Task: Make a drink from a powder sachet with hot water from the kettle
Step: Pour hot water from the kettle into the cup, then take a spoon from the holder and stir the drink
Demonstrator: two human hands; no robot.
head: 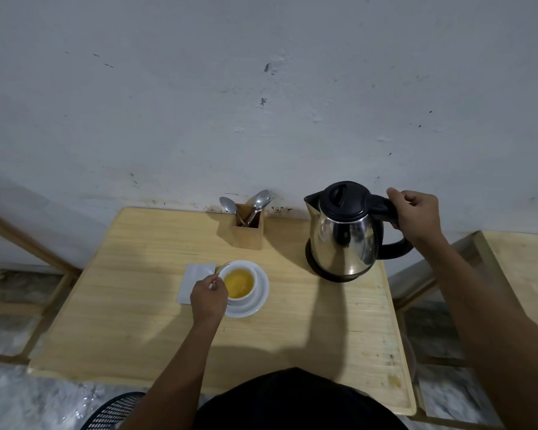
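A white cup [244,297] holding yellow liquid stands on a white saucer [260,301] in the middle of the wooden table [137,321]. My left hand [208,297] pinches a spoon handle at the cup's left rim; the spoon's bowl is hidden. A white sachet [193,279] lies flat just left of the saucer, partly under my hand. The steel kettle [342,237] with a black lid sits on its base at the back right, upright. My right hand [416,214] is wrapped around its black handle.
A wooden holder [249,235] with several spoons and a fork stands against the wall at the back centre. A second wooden table [522,274] stands to the right across a gap. A black mesh chair edge [115,411] shows at the bottom left.
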